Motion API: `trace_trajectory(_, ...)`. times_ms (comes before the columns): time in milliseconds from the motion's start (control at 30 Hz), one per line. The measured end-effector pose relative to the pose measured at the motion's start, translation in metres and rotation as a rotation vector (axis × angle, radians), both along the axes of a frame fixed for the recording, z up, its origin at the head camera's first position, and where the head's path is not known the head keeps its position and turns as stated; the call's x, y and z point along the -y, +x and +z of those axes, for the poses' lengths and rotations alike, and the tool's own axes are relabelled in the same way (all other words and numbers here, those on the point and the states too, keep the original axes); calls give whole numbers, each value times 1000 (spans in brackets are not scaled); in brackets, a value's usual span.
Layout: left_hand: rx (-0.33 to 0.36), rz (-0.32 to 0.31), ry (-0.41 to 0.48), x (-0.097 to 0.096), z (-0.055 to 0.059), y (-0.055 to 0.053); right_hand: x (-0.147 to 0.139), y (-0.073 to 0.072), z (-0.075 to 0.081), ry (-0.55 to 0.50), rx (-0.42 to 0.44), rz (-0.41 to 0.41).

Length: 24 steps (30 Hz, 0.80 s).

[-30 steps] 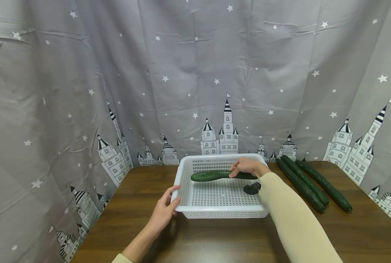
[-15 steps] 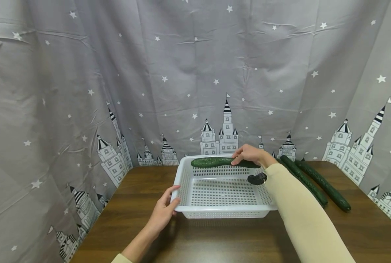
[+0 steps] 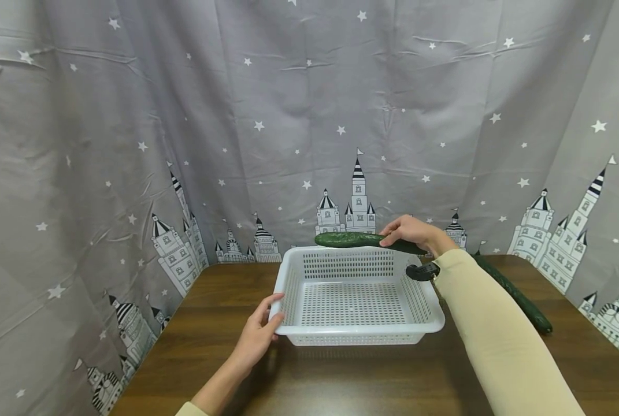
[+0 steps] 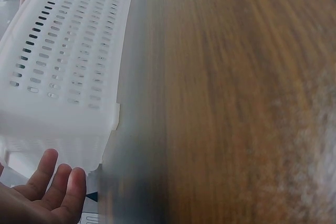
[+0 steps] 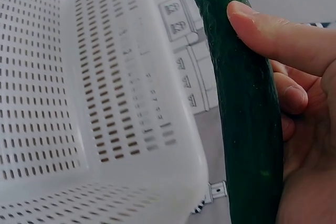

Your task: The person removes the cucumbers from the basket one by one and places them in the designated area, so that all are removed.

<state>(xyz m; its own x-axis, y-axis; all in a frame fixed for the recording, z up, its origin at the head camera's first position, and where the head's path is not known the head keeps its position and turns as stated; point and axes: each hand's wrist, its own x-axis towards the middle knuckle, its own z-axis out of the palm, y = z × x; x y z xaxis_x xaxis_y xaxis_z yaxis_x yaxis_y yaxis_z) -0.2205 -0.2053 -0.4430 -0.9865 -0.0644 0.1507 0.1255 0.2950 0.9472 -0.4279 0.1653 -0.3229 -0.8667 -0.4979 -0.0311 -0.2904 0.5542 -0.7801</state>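
Observation:
A long green cucumber [image 3: 343, 240] is held above the back rim of a white perforated plastic basket [image 3: 361, 330]. My right hand [image 3: 414, 233] grips it near its right part. In the right wrist view the thumb lies across the cucumber [image 5: 249, 124], with fingers curled behind. The inside of the basket shows only its bare slotted floor. At the basket's left front corner, my left hand [image 3: 257, 330] holds the rim, thumb on the near side. From the left wrist, the fingers [image 4: 73, 190] show at the end of the basket wall [image 4: 68, 56].
Another cucumber [image 3: 527, 306] lies on the wooden table [image 3: 340, 381] to the right, partly hidden by the right sleeve [image 3: 496, 329]. A black strap device [image 3: 422, 271] sits at the right wrist. A grey curtain [image 3: 267, 86] with castles and stars hangs behind the table.
My right hand has lifted the cucumber up out of the basket and slightly right. The right sleeve now covers the two nearer cucumbers on the table. My left hand has stayed at the rim.

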Motion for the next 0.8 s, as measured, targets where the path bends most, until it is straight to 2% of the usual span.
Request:
trace_trajectory(167, 7, 6, -10, 1, -1, -1, -14, 0, 5, -28, 6, -46)
trace_trajectory(467, 9, 3, -5, 0, -1, -1, -46, 4, 14, 1, -6, -86)
trace_trajectory(800, 10, 8, -18, 2, -1, -1, -90, 9, 16, -2, -27, -171)
